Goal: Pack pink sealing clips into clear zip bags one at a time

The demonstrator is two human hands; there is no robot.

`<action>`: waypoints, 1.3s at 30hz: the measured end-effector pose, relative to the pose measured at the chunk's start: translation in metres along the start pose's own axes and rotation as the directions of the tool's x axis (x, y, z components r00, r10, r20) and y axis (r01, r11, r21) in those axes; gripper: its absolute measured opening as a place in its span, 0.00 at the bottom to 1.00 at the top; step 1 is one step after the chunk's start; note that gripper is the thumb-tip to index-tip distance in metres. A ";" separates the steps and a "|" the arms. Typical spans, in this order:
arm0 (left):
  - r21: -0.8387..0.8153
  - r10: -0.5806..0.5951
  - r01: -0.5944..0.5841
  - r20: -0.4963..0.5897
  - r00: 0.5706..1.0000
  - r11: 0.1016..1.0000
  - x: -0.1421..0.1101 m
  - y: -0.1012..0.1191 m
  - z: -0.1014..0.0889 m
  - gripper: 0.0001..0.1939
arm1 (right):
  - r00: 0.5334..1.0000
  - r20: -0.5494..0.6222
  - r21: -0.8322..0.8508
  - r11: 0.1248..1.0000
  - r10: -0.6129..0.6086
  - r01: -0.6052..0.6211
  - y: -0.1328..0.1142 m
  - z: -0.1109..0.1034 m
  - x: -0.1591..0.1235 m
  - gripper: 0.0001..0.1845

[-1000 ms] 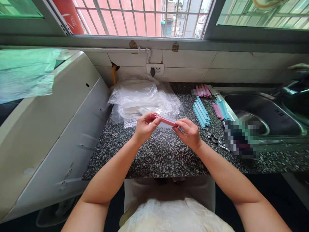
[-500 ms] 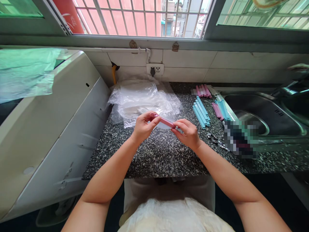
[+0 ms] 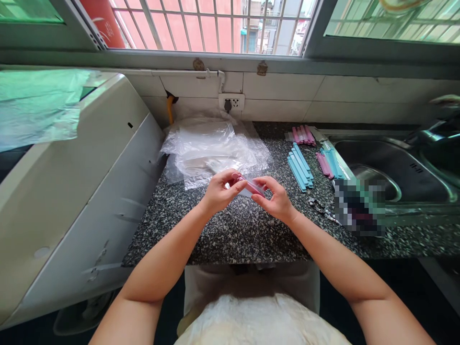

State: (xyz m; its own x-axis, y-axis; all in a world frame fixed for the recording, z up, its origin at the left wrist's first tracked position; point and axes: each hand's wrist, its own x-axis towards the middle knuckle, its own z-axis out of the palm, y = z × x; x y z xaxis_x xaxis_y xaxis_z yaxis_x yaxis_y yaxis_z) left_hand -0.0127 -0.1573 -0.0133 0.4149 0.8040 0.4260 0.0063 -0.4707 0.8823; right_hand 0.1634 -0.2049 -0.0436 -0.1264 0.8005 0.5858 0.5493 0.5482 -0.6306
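My left hand (image 3: 222, 191) pinches the hinged-looking left end of a pink bag-sealing clip (image 3: 247, 184) between thumb and fingers. My right hand (image 3: 275, 195) grips the clip's right end, thumb below and fingers curled over. Some clear plastic film (image 3: 256, 188) lies along the clip between the hands; whether it is a small bag cannot be made out. Both hands are above the speckled counter, just in front of a heap of clear plastic bags (image 3: 212, 143). Right of them lies a group of light blue clips (image 3: 300, 166).
Pink clips (image 3: 304, 135) lie behind the blue group, with a mixed pink and blue bundle (image 3: 330, 164) beside the sink (image 3: 381, 148). A silvery strip (image 3: 324, 211) and a blurred-out dark package (image 3: 359, 208) lie nearer. A slanted white appliance (image 3: 86, 191) borders the counter's left.
The pink clip has tilted more steeply, its right end now lower. My right hand has shifted its hold inward, and the hands are closer together.
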 end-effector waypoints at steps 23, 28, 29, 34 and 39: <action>0.016 -0.007 0.006 0.027 1.000 1.000 0.000 -0.001 0.001 0.09 | 0.974 0.102 0.206 0.954 0.200 -0.218 -0.003 0.002 0.001 0.06; 0.009 -0.012 0.012 -0.009 1.000 1.000 0.000 -0.002 0.000 0.10 | 0.956 0.143 0.253 0.924 0.257 -0.287 -0.005 0.001 0.001 0.07; 0.013 -0.016 0.016 -0.014 1.000 1.000 0.000 -0.003 0.000 0.10 | 0.952 0.151 0.262 0.918 0.265 -0.297 -0.005 0.001 0.001 0.07; 0.045 0.009 -0.008 -0.021 1.000 0.999 0.000 -0.004 0.001 0.09 | 0.948 0.162 0.275 0.910 0.274 -0.310 -0.005 0.002 0.001 0.08; 0.081 0.031 -0.029 -0.014 0.999 0.996 0.000 -0.003 0.001 0.08 | 0.947 0.170 0.277 0.909 0.272 -0.311 -0.004 0.003 0.000 0.09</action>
State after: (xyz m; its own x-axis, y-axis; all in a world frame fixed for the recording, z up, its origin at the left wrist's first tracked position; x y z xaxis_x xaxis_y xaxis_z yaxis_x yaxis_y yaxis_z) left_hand -0.0114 -0.1560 -0.0162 0.4020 0.7942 0.4557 0.0680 -0.5222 0.8501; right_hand 0.1588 -0.2058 -0.0425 -0.1106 0.9487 0.2963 0.3102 0.3162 -0.8966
